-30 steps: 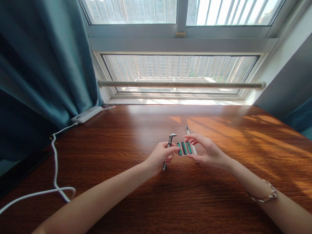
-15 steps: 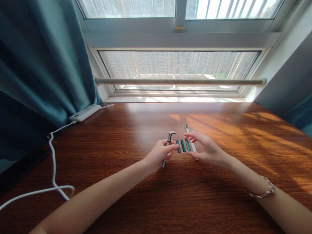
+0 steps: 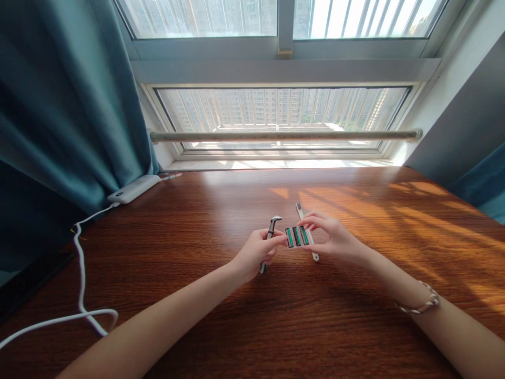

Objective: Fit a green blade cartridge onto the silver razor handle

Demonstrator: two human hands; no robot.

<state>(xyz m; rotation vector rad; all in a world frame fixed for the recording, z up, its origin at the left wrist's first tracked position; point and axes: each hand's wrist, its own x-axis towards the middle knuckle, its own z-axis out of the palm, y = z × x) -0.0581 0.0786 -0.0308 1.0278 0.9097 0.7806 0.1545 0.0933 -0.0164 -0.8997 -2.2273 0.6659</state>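
Note:
My left hand (image 3: 252,255) is closed around a razor handle (image 3: 271,229), its bent metal neck pointing up and to the right. The thumb and fingertips of that hand also touch the left edge of a small tray of razor cartridges (image 3: 296,237). Three dark cartridges with green strips lie side by side in the tray. My right hand (image 3: 339,239) pinches the tray's right end between thumb and fingers. Beneath the right fingers, a white toothbrush (image 3: 315,257) with a dark head lies slantwise on the table, its middle partly covered.
The brown wooden table (image 3: 221,326) reaches to the window ledge, with sunlight patches on its right side. A white power strip (image 3: 136,188) lies at the back left by the blue curtain (image 3: 79,95). Its white cable (image 3: 81,279) runs down the left side. A horizontal rail (image 3: 284,136) crosses the window.
My right fingers have drawn in a little on the tray's right end, showing more of the toothbrush's lower end. The razor handle stays in my left hand. The camera view has shifted slightly.

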